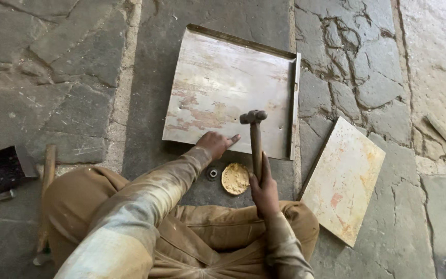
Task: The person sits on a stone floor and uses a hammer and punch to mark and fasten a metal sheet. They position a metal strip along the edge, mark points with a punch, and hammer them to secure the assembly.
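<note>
- Your right hand [264, 190] was closed around the hammer [254, 135], head raised over the metal sheet [223, 82] lying on the stone floor [78, 67] at twelve o'clock.
- Your left hand [215, 143] pressed the sheet's near edge, index finger out, holding nothing.
- Judged best: fingers kept clear of the strike spot, blows short and square.

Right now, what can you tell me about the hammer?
The hammer has a dark metal head and a worn brown wooden handle. It stands nearly upright, head raised above the big metal sheet on the stone floor. The right hand grips the handle's lower end; nothing else touches it.
</note>
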